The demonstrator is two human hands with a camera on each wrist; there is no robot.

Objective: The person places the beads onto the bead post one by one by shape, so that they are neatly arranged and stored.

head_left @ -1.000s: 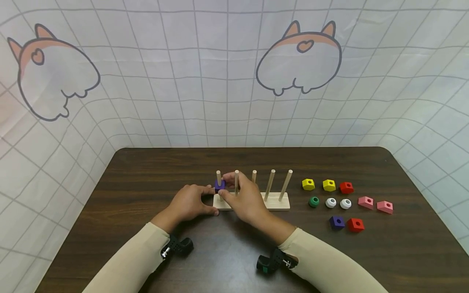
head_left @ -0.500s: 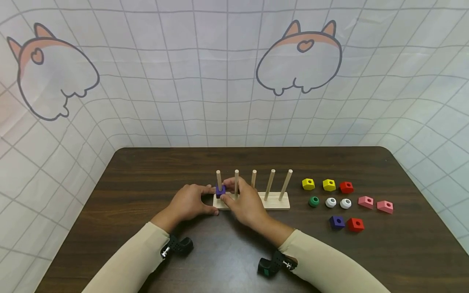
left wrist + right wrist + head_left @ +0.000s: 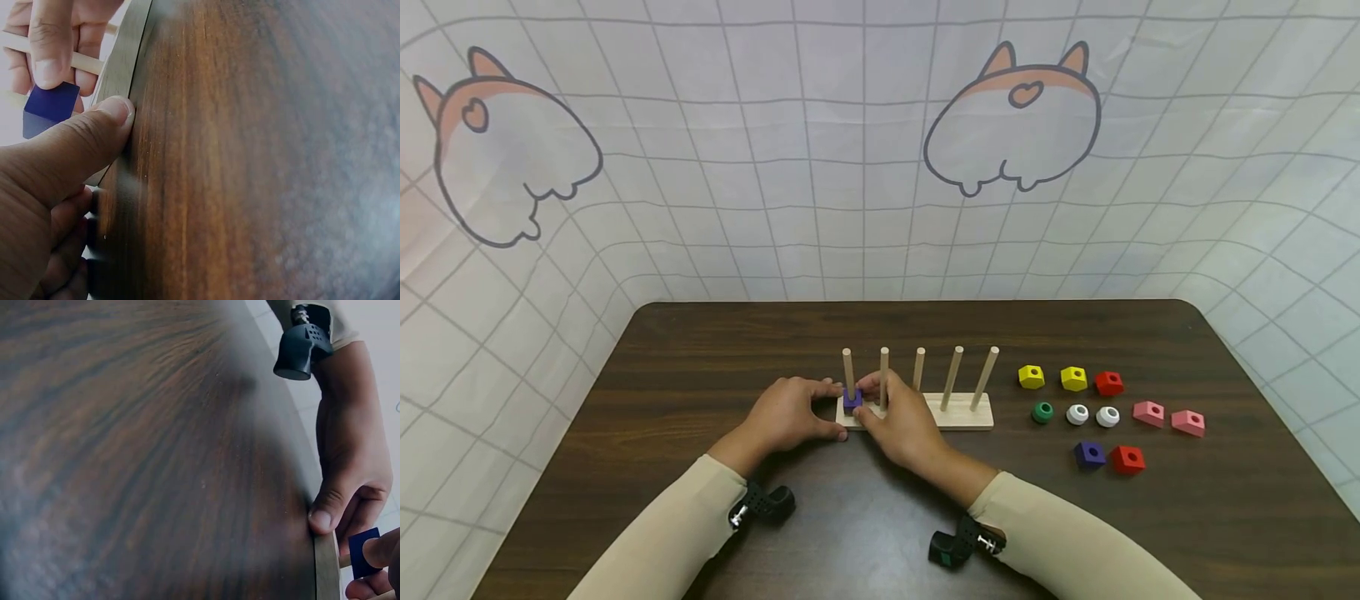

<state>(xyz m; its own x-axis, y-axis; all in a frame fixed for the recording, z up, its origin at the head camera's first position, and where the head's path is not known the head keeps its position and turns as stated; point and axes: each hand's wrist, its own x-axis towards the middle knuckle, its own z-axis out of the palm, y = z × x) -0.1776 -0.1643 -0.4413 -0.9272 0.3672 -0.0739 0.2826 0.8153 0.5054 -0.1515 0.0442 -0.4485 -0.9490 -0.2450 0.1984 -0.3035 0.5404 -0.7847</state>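
A pale wooden peg stand (image 3: 967,414) with several upright pegs lies on the dark table. Around its leftmost peg sits a purple block (image 3: 852,402), low down and just over the base. My right hand (image 3: 904,422) pinches this block, its thumb on the near side, as the left wrist view also shows with the block (image 3: 51,107) under the thumb. My left hand (image 3: 785,414) grips the left end of the stand, thumb pressed against the front edge of the base (image 3: 122,69). Most of its other fingers are hidden behind that end.
Right of the stand lie loose pieces: yellow blocks (image 3: 1052,378), red blocks (image 3: 1109,384), a green bead (image 3: 1042,412), white beads (image 3: 1092,416), pink blocks (image 3: 1168,418) and another purple block (image 3: 1090,455). A patterned white cloth (image 3: 865,167) hangs behind the table.
The purple block has slid down the leftmost peg towards the base, with my right hand lowering along with it. My left hand has stayed at the stand's end.
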